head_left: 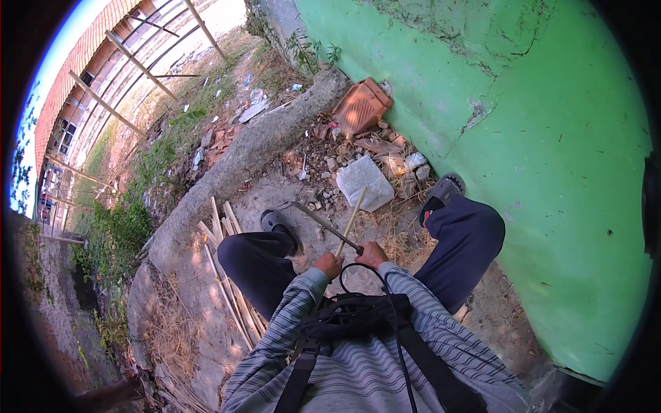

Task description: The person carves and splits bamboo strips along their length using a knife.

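Nearer than the white block (359, 176), the left hand (328, 265) has fingers closed around a stick (352, 221), the right hand (372, 255) around a knife (322, 223).

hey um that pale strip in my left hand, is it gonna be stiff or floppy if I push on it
The pale strip is probably fairly stiff, since it runs straight from your left hand without visible bend. It's likely light, being so slender.
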A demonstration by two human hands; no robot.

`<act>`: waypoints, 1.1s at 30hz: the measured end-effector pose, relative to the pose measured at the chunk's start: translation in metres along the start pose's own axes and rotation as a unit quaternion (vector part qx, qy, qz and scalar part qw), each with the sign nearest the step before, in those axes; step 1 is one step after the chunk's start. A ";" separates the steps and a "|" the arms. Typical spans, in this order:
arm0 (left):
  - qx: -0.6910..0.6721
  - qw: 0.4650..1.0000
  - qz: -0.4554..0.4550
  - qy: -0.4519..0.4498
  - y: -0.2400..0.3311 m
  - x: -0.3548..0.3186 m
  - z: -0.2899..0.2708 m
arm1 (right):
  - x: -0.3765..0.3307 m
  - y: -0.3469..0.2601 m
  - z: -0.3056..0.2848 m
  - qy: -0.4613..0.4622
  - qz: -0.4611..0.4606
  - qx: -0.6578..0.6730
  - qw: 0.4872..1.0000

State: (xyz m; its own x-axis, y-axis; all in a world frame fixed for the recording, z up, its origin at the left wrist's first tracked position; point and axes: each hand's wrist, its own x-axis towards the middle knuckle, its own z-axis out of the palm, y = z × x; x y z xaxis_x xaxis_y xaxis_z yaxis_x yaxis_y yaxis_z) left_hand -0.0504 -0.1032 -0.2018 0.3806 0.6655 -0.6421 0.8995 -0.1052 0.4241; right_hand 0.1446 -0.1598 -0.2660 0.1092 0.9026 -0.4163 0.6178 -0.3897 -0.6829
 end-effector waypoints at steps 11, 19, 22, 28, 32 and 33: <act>0.059 0.996 -0.014 0.068 0.011 -0.033 0.000 | -0.009 0.005 -0.005 -0.002 0.029 -0.014 0.999; 0.093 0.993 0.015 0.077 0.012 -0.038 -0.004 | -0.016 -0.014 -0.003 -0.023 -0.007 -0.029 0.999; 0.083 0.994 0.020 0.074 0.005 -0.039 -0.001 | -0.015 -0.015 -0.003 -0.034 -0.025 -0.024 0.999; 0.078 0.993 0.030 0.083 -0.001 -0.036 0.007 | -0.005 0.004 0.002 0.012 0.009 -0.034 0.999; 0.073 0.993 0.021 0.086 0.004 -0.038 0.006 | -0.007 0.007 0.001 0.027 -0.023 -0.039 0.999; 0.071 0.994 0.023 0.085 0.005 -0.039 0.006 | -0.009 0.009 0.001 0.039 -0.032 -0.033 0.998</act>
State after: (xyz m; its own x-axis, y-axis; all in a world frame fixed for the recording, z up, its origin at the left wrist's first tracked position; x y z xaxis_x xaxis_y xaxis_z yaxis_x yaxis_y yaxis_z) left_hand -0.0597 -0.1346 -0.1785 0.3902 0.7719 -0.5019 0.9083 -0.2334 0.3472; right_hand 0.1480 -0.1713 -0.2689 0.1266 0.9377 -0.3236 0.6758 -0.3203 -0.6639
